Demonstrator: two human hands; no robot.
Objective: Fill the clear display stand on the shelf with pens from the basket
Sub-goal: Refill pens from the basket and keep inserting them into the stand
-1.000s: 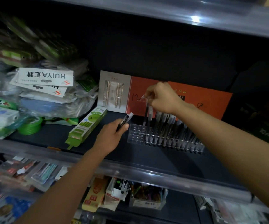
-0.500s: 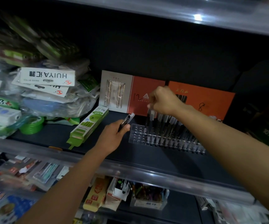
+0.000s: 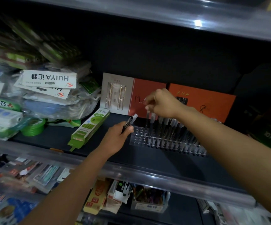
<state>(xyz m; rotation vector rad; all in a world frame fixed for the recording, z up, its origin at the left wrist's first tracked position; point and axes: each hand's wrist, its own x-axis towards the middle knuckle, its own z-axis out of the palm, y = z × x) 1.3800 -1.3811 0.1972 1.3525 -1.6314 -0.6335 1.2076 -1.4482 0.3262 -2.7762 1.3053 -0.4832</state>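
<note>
Both hands are up at the shelf: the right hand [image 3: 162, 103] hangs over the back-left part of the clear display stand [image 3: 164, 138], fingers curled down and pinching the top of a pen [image 3: 147, 122] that stands upright in it, while the left hand [image 3: 117, 137] waits just left of the stand's left end, curled around another pen [image 3: 130, 122] whose capped tip points up and to the right, toward the stand. So the long axes don't match: the stand wants pens vertical, and the left hand's pen is tilted well over (it'd need tipping upright before it goes in, I reckon). Most of the stand, from its middle to its right end, is already packed with upright pens; the bare holes are all at the left end, right beside the left hand, so that hand looks like the nearer one for the next slot. The basket isn't in view. A green pencil box [image 3: 89, 129] lies further left of the stand.
</note>
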